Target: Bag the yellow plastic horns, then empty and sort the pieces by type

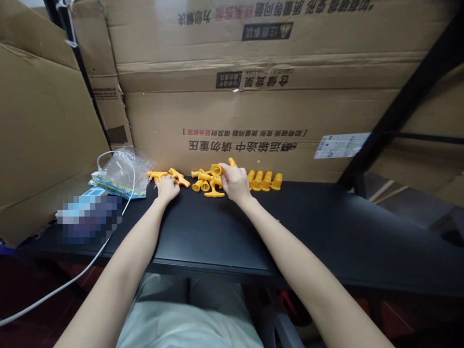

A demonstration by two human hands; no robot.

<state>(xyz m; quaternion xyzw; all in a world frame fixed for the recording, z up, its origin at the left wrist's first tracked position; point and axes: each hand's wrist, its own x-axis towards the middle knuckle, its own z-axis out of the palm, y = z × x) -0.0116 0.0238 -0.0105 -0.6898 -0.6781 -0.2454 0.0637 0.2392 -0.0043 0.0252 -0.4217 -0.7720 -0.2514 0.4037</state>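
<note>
My right hand [235,182] is closed on a yellow plastic corkscrew [216,169]. Its cup-shaped end faces left, with a bit of metal spiral showing inside, and its handle sticks up behind my fingers. Over at the left, my left hand [168,188] has its fingers curled on a yellow T-shaped corkscrew handle [158,175] with a thin metal spiral; the fingertips are partly hidden. Another yellow handle [180,178] lies just beyond those fingers. Between my hands is a loose heap of yellow cup-ended pieces [200,183], with a T-shaped handle [214,194] in front.
Several yellow cup pieces [266,181] stand in rows right of my right hand. Clear plastic bags [125,169], a colourful packet [118,186] and a white cable [133,179] lie left on the black table [213,232]. Cardboard [232,111] walls the back; a dark post [391,96] slants at right.
</note>
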